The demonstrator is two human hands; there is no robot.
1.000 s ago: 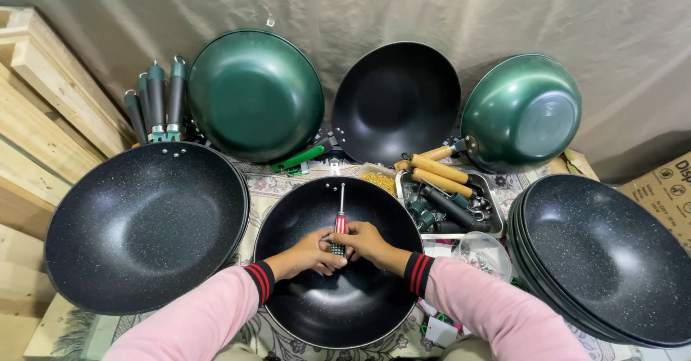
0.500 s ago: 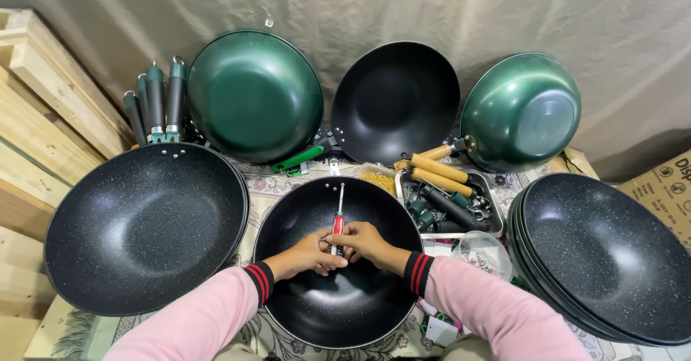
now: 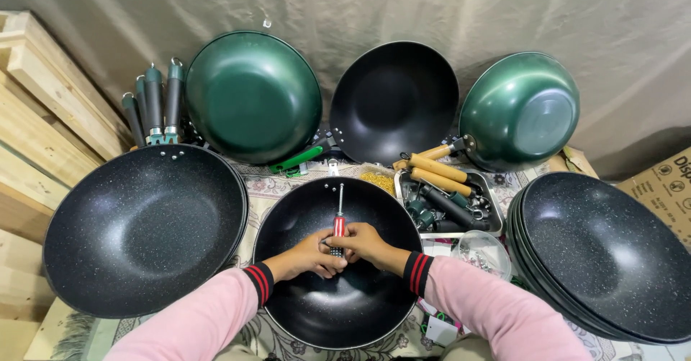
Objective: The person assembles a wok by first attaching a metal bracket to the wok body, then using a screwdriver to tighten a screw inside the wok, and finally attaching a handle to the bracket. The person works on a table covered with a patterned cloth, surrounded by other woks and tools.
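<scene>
At the far left a stack of wooden planks [image 3: 36,116] leans beside a big speckled black wok [image 3: 144,228], with a bunch of dark green pan handles [image 3: 155,105] standing just behind its rim. A green wok [image 3: 252,96] leans on the grey cloth backdrop behind.

Your left hand [image 3: 311,255] comes in from the lower left, pink sleeve with a red-and-black striped cuff, and rests inside the centre black wok [image 3: 335,310]. Its fingers are curled together against the lower end of the red-handled screwdriver [image 3: 338,224]. The screwdriver lies over the wok's inside, its metal shaft pointing away from you toward the two rivets at the far rim.

Your right hand [image 3: 363,242] meets the left at the wok's middle, fingers closed round the same handle end, so the two hands touch. The handle's bottom is hidden under your fingers, and the tip is too small to make out.

Right of that sits a metal tray [image 3: 493,224] of wooden and dark handles, a clear bowl [image 3: 484,253] of small hardware just in front, another black wok [image 3: 394,102] and a green one [image 3: 520,109] behind, and a stack of black woks [image 3: 604,253] cut off at the right edge.
</scene>
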